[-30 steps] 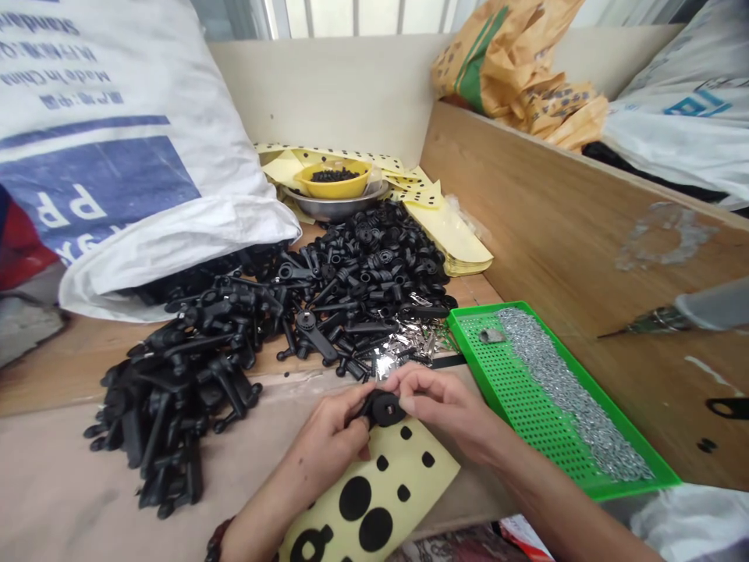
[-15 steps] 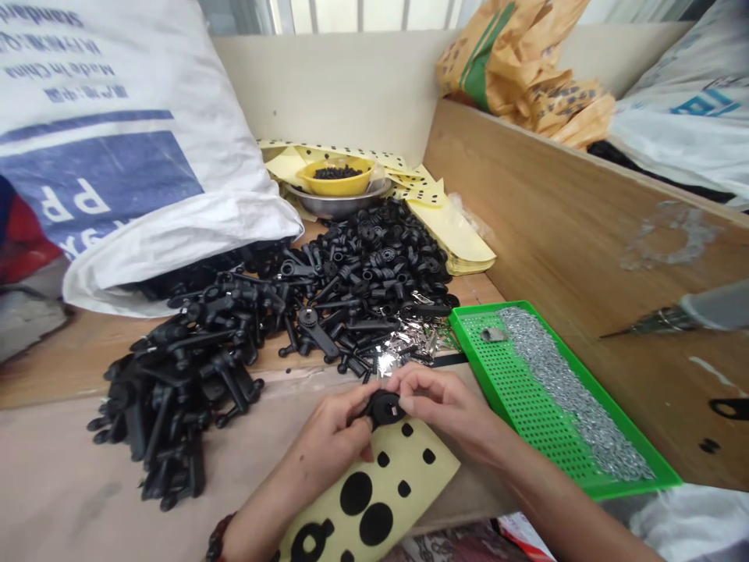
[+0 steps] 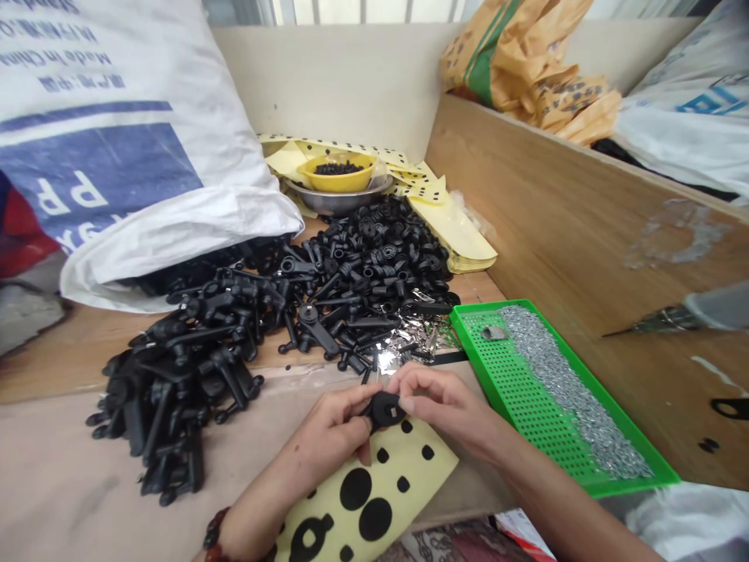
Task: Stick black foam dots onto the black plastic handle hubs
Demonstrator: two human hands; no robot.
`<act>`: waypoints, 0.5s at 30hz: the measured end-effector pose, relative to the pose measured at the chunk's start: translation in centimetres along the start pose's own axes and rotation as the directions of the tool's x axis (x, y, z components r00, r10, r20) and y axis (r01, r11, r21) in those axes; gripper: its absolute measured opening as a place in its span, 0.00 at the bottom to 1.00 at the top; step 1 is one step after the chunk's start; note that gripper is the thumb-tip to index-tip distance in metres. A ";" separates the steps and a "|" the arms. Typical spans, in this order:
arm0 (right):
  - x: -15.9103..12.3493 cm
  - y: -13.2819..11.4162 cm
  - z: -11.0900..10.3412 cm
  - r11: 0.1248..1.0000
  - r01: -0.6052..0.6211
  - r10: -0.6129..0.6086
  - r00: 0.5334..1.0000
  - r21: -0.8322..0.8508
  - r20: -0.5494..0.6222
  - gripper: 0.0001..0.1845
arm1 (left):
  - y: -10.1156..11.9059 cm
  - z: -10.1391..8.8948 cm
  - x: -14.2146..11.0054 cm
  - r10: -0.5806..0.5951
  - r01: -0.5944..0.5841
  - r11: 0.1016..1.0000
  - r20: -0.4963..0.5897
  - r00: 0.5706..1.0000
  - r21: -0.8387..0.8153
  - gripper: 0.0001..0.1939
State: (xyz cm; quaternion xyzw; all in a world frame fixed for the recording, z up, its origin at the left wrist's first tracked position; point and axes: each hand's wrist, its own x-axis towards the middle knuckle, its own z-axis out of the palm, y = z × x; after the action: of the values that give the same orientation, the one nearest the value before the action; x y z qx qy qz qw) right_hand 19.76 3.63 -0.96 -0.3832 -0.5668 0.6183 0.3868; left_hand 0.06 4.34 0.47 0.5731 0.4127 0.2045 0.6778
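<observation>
Between my two hands is a black plastic part with a round end (image 3: 386, 409), a small slot showing in its face. My left hand (image 3: 333, 429) grips it from the left, thumb and fingers closed on it. From the other side, the pinched fingertips of my right hand (image 3: 436, 398) press at its right edge; I cannot make out anything small between them. Under the hands lies a yellow sheet (image 3: 409, 496) with black stickers in round and other shapes. Just beyond the fingers is a scatter of shiny metal clips (image 3: 418, 336).
A large pile of black plastic parts (image 3: 374, 257) spreads across the table beside a white sack (image 3: 234, 226). On the right, a green tray (image 3: 509, 406) holds small metal pieces. A yellow bowl (image 3: 339, 181) stands behind. A pointed tool (image 3: 667, 320) juts from the wooden side wall (image 3: 562, 211).
The view has shifted very slightly. Both hands keep nearly the same pose on the black part, with its slotted face now turned a little more toward me.
</observation>
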 end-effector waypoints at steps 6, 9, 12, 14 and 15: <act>0.0 0.2 0.1 0.996 -0.037 0.037 0.999 0.078 0.004 0.11 | 0.3 0.1 -0.2 -0.002 0.002 1.000 0.013 1.000 -0.025 0.24; -0.1 0.3 0.1 0.993 -0.044 0.044 0.999 0.106 0.003 0.11 | 0.1 0.1 -0.2 -0.007 0.007 1.000 0.018 1.000 -0.027 0.23; -0.1 0.5 0.1 0.992 -0.056 0.056 0.998 0.112 0.004 0.11 | -0.2 0.1 -0.2 -0.003 0.003 1.000 0.014 1.000 -0.007 0.22; -0.1 0.6 0.2 0.993 -0.060 0.060 0.998 0.106 0.000 0.11 | -0.2 0.1 -0.3 -0.014 0.014 1.000 0.016 1.000 -0.002 0.20; -0.1 0.6 0.2 0.993 -0.061 0.061 0.998 0.101 0.000 0.11 | -0.2 0.1 -0.3 -0.022 0.022 1.000 0.018 1.000 -0.002 0.20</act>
State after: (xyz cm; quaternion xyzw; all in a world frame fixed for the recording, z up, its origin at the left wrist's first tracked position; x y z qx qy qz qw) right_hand 19.61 3.47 -1.55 -0.3812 -0.5222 0.6571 0.3876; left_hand -0.10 4.03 0.36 0.5698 0.4124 0.1923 0.6843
